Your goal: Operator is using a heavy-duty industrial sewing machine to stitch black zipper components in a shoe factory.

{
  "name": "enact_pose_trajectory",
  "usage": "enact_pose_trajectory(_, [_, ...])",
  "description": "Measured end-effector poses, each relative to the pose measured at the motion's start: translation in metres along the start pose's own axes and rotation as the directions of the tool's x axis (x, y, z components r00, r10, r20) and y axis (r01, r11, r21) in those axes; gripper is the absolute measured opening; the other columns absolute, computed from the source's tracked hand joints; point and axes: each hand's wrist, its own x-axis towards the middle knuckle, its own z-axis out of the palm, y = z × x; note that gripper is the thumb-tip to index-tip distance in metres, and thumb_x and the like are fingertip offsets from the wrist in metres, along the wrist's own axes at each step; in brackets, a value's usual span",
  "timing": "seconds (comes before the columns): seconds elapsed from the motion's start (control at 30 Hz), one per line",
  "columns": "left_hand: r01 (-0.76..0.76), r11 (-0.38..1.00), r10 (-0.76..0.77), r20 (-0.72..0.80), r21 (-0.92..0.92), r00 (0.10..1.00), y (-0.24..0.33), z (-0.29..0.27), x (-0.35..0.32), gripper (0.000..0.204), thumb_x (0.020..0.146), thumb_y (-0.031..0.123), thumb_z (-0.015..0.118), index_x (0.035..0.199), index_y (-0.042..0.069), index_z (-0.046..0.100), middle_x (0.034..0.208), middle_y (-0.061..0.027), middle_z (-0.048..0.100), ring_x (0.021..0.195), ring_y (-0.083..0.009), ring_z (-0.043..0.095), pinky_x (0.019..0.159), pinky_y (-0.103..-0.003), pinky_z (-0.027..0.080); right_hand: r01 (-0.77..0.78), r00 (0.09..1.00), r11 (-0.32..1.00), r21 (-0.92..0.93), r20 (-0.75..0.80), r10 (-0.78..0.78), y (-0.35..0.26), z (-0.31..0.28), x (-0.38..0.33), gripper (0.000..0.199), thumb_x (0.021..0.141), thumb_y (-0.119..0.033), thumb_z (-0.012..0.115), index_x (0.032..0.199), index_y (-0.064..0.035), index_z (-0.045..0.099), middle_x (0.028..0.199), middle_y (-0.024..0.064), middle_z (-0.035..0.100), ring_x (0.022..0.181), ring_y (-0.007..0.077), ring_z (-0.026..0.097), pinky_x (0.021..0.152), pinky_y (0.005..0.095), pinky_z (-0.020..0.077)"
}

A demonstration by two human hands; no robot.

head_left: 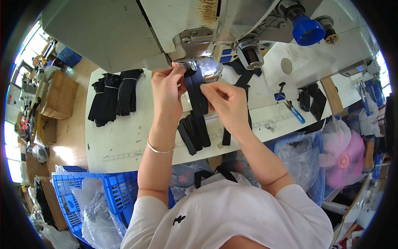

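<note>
Your left hand (167, 89) pinches the top of a black strap (198, 99) right under the sewing machine (124, 33), and your right hand (226, 101) grips the same strap just beside it, fingers closed on its edge. The strap hangs down from the lit needle area onto the white table (124, 137), where more black strips (192, 133) lie under your wrists. A pile of black gloves (114, 97) sits well to the left, blue crates (99, 195) below
</note>
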Motion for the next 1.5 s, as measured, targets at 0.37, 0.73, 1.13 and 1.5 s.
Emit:
enact_pose_trajectory(0.37, [-0.033,0.996,0.034,0.007,-0.080,0.999,-0.009,-0.013,0.037,0.005,0.086,0.002,0.054,0.082,0.000,0.055,0.067,-0.0045,0.054,0.053,-0.0117,0.049,0.047,-0.025,0.038,-0.070,0.971,0.894,-0.443,-0.234,-0.040,0.065,-0.086,-0.053,0.011,0.085,-0.012,0.064,0.088,-0.0036,0.071,0.069,0.0063,0.066,0.058,0.0114,0.056,0.056,0.0239,0.0438])
enact_pose_trajectory(0.73, [-0.086,0.933,0.127,-0.095,0.351,0.987,-0.006,-0.091,-0.022,0.011,0.085,0.011,0.068,0.084,0.003,0.060,0.066,0.0037,0.050,0.056,-0.0047,0.045,0.050,-0.020,0.033,-0.084,0.988,0.612,-0.787,-0.144,-0.049,0.069,-0.103,-0.032,0.051,0.079,-0.008,0.067,0.126,-0.0105,0.048,0.091,0.0107,0.054,0.085,0.0287,0.056,0.076,0.0389,0.0455])
enact_pose_trajectory(1.13, [-0.679,0.381,0.231,0.647,0.627,0.727,-0.059,0.007,-0.082,0.041,0.080,0.005,0.065,0.118,0.000,0.052,0.124,-0.0161,0.051,0.115,-0.0345,0.048,0.097,-0.038,0.041,-0.015,0.977,0.829,-0.559,-0.183,-0.105,0.030,-0.106,-0.029,0.051,0.081,0.006,0.060,0.129,-0.0110,0.052,0.091,0.0085,0.060,0.075,0.0164,0.056,0.071,0.0278,0.0451])
enact_pose_trajectory(1.5, [0.299,0.921,-0.389,0.568,0.249,0.726,-0.083,0.015,-0.099,0.038,0.089,0.004,0.058,0.125,-0.005,0.049,0.115,-0.0063,0.057,0.105,-0.0145,0.053,0.088,-0.031,0.047,-0.220,0.975,0.945,0.242,0.015,0.223,0.031,-0.108,-0.092,0.055,0.083,0.004,0.059,0.135,-0.0067,0.045,0.087,0.0016,0.061,0.075,0.0060,0.053,0.067,0.0197,0.0412])
